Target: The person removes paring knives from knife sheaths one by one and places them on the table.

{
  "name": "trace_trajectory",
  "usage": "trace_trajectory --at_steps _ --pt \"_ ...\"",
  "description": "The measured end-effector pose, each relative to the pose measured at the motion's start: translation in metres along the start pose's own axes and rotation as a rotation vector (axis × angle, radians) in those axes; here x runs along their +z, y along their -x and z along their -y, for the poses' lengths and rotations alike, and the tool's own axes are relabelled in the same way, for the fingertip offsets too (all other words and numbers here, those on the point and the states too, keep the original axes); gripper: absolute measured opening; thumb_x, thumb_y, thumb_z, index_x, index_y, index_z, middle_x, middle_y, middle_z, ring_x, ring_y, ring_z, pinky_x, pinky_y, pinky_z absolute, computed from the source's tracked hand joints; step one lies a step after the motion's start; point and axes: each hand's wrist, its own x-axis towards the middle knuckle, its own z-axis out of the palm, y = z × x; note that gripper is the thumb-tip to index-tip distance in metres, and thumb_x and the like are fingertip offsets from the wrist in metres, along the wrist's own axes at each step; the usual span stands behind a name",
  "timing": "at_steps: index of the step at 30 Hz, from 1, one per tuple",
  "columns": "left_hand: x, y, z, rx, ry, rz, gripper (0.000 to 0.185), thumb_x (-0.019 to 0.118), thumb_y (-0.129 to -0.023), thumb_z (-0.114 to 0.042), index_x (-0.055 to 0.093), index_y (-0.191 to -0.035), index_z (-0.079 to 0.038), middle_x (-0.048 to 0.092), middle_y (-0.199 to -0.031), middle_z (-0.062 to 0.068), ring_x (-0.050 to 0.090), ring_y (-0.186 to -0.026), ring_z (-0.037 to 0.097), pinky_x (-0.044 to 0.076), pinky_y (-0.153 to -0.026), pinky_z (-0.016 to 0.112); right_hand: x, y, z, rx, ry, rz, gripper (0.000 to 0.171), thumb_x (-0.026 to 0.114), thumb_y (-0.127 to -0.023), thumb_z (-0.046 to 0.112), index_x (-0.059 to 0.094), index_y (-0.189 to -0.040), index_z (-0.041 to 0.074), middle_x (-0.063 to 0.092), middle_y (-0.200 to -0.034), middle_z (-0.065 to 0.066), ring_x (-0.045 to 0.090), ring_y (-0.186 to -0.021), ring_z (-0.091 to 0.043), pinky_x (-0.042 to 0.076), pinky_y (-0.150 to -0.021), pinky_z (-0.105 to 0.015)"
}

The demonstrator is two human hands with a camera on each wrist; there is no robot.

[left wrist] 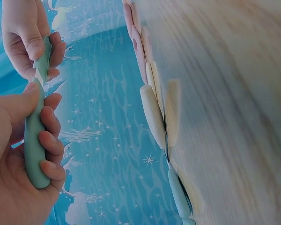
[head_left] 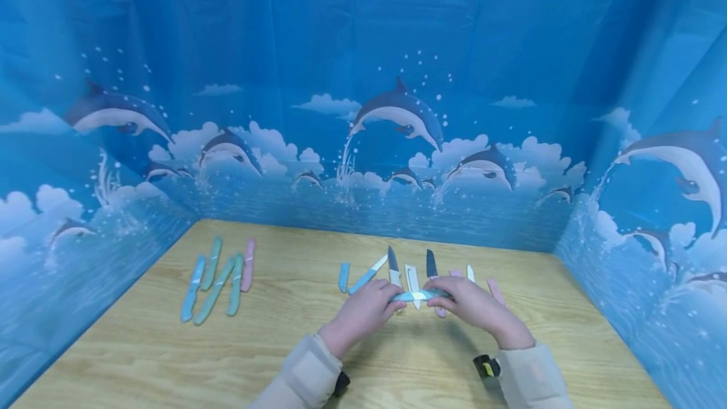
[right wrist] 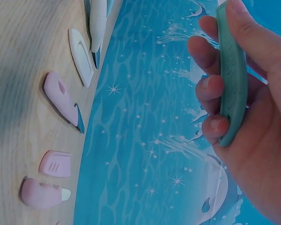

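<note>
No legible text, labels, brand marks, numbers or signs in any view. The blue backdrop (head_left: 363,81) carries only printed dolphins, clouds and bubbles, no lettering. The knives and sheaths on the tabletop (head_left: 284,358) show plain coloured surfaces. The black and yellow wrist device (head_left: 487,366) is too small to tell whether it bears any marking.
</note>
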Motion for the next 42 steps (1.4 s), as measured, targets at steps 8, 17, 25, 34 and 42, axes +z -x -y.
trace_trajectory --at_steps 8,17,25,34,42 --pt "0.0003 0.0008 0.0007 0.021 0.002 -0.020 0.024 0.059 -0.095 -0.032 0.068 -0.107 -0.014 0.067 -0.096 -0.003 0.062 -0.088 0.008 0.053 -0.079 0.023 -0.0016 0.0008 0.0001 -0.006 -0.006 0.000 0.018 0.064 -0.092 0.018 0.067 -0.108 0.012 0.068 -0.091 0.008 0.060 -0.076 -0.001 0.052 -0.073 -0.026" --pt "-0.0009 0.0014 0.0001 0.011 0.005 -0.009 0.024 0.059 -0.094 -0.033 0.068 -0.108 -0.015 0.068 -0.097 -0.004 0.062 -0.090 0.008 0.053 -0.081 0.024 -0.0011 0.0029 -0.0014 -0.001 0.027 -0.014 0.018 0.064 -0.092 0.021 0.067 -0.108 0.014 0.069 -0.096 0.008 0.064 -0.085 -0.005 0.054 -0.080 -0.033" --pt "-0.0001 0.0011 0.0008 -0.001 0.006 0.000 0.026 0.058 -0.095 -0.034 0.068 -0.110 -0.015 0.067 -0.098 -0.004 0.062 -0.091 0.008 0.053 -0.082 0.024 -0.0033 0.0045 -0.0001 0.023 0.050 -0.022 0.020 0.064 -0.092 0.021 0.068 -0.109 0.014 0.071 -0.107 0.000 0.067 -0.099 -0.019 0.053 -0.088 -0.043" --pt "0.0005 0.0025 0.0027 0.009 0.013 -0.010 0.025 0.059 -0.095 -0.033 0.068 -0.109 -0.015 0.067 -0.098 -0.004 0.061 -0.090 0.008 0.053 -0.081 0.023 -0.0042 0.0048 -0.0011 0.042 0.050 -0.033 0.020 0.065 -0.091 0.020 0.069 -0.109 0.014 0.070 -0.114 -0.006 0.061 -0.114 -0.031 0.051 -0.092 -0.048" --pt "0.0000 0.0017 0.0027 0.004 0.024 -0.002 0.025 0.059 -0.095 -0.032 0.068 -0.110 -0.015 0.067 -0.097 -0.004 0.061 -0.088 0.007 0.053 -0.079 0.023 -0.0038 0.0082 -0.0015 0.058 0.061 -0.047 0.021 0.067 -0.089 0.021 0.070 -0.109 0.015 0.068 -0.120 -0.009 0.064 -0.108 -0.027 0.053 -0.088 -0.045"
